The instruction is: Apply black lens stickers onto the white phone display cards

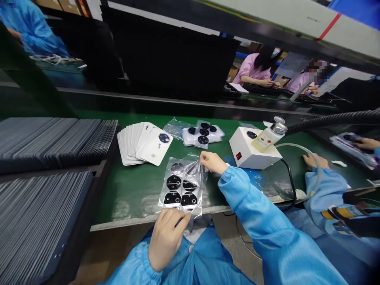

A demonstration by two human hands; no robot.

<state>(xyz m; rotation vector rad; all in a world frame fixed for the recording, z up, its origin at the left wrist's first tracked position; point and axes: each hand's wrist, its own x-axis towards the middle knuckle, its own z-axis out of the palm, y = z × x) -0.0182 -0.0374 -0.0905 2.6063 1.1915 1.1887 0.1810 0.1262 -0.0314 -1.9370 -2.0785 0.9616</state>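
Glare streaks the clear plastic sheet (pixel 181 186); wide-angle distortion stretches the edges.

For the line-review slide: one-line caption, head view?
Right hand pinches clear film with black rounded pieces; left hand at its near edge.

Factory assy. area: green workbench (pixel 127 200) w/ racked grey panels (pixel 44 225) L of L hand (pixel 168 239); co-worker in blue smock (pixel 322 184) R of R hand (pixel 213 162), ppl in pink smocks (pixel 251 68) beyond.

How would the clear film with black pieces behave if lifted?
The clear film looks floppy, since it wrinkles near the right hand. It's probably light, appearing so thin. Its glossy shine suggests it might slip.
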